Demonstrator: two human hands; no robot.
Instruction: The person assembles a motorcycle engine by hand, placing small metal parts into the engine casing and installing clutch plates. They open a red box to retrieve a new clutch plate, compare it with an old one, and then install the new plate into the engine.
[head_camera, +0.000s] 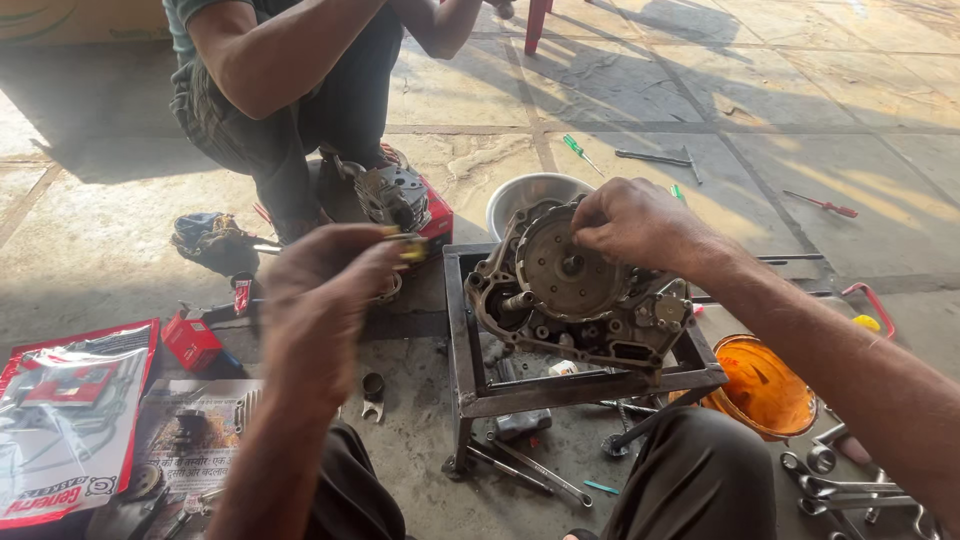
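In the head view, an engine (575, 295) sits tilted on a square metal stand (470, 340) in the middle, on the stone floor (700, 110). The right hand (635, 222) lies on the upper right edge of the round plate (568, 265) on the engine's open side; its fingers (590, 220) are bent and pressed together on the plate's rim. The left hand (325, 290) is raised to the left of the engine, apart from it, and pinches a small yellow part (412, 250) between its fingertips; what this part is I cannot tell. Behind the engine stands a steel bowl (520, 195), and just right of the stand there is an orange bowl (765, 390). Several wrenches (840, 490) lie at the lower right, and more tools lie under the stand. A green screwdriver (580, 152) and a red screwdriver (822, 204) lie on the floor further away. At the lower left there is a red gasket pack (65, 420), and near it a small red box (190, 340). Another person (290, 80) squats at the upper left, with a cylinder part (392, 195) on the floor in front of the knees.
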